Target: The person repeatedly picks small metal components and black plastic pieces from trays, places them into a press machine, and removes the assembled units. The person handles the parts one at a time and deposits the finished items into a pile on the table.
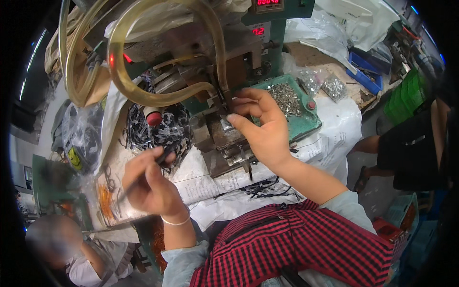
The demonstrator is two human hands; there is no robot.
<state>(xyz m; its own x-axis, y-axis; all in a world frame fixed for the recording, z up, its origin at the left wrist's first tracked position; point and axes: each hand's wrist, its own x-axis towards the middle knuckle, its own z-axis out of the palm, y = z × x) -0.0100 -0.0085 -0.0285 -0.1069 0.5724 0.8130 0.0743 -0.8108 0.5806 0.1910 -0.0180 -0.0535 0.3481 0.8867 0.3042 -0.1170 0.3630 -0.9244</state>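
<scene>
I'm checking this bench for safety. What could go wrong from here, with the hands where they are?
1. The right hand has its fingertips at the metal die block of the press; if it cycled, they might be pinched.
2. The yellowish hoses loop close above the work and could snag a hand.
3. The left hand holds a thin black strip beside a tangled black pile; it might catch there.
</scene>
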